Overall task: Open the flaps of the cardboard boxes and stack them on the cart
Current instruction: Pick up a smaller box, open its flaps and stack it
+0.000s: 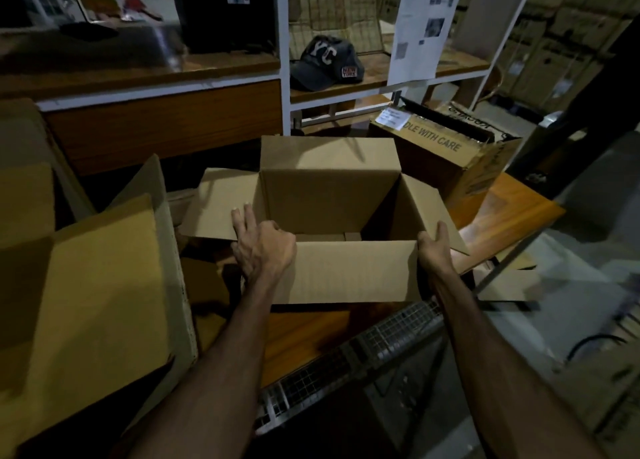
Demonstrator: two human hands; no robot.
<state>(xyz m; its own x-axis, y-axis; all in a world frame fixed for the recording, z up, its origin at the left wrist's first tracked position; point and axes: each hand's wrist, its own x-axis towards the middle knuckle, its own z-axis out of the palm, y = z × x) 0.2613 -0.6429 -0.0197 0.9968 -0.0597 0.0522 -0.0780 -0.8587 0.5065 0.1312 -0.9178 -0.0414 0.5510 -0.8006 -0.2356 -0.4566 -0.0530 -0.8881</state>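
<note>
Cardboard box (pixel 332 198) sits open in the middle of the view, its mouth facing up and its long axis running left to right across the person's front. All four flaps are spread: the far flap (pixel 329 153) stands nearly upright, the left flap (pixel 221 202) lies out flat, the right flap (pixel 433 212) slopes down and outward, and the near flap (pixel 349 271) hangs toward the person. The box appears to rest on a wooden cart deck (pixel 304 337) whose near edge is a wire-mesh rail (pixel 381 347); bare deck shows in front of the box.

The left hand (pixel 263 247) lies at the near-left corner, fingers spread flat across the left flap, thumb at the rim. The right hand (pixel 434 247) clamps the near-right corner, fingers curled on the edge where the right flap folds.

On the left, other opened boxes (pixel 90 285) crowd close, leaving little room. Behind and to the right a printed carton (pixel 446 150) stands just beyond the right flap. To the right of the cart, grey floor (pixel 571 285) lies open. A dark cap (pixel 325 63) rests on a shelf (pixel 381 74) beyond.
</note>
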